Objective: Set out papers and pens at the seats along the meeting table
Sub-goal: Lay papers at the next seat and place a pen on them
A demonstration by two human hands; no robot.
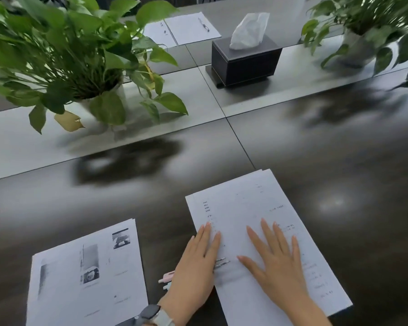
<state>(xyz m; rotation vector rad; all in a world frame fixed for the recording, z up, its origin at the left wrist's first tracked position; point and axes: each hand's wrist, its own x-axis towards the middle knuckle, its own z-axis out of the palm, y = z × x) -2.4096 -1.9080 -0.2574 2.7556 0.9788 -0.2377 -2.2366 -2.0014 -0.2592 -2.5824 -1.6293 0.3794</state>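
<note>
A stack of printed papers (245, 201) lies on the dark meeting table (339, 161) in front of me. Both hands lie flat on it. My left hand (196, 262) presses its left edge with straight fingers. Under that palm run several pens (166, 277): pastel ends stick out on the left and tips show on the right. Whether the hidden thumb holds them I cannot tell. My right hand (278, 260) rests spread on the middle of the sheet. A second stack with printed pictures (87, 274) lies to the left.
Across the table lie two white sheets (191, 28) with a pen (204, 24) on one. A dark tissue box (245, 60) stands on the table's grey middle strip, between a large potted plant (68, 55) at left and another plant (368, 27) at right.
</note>
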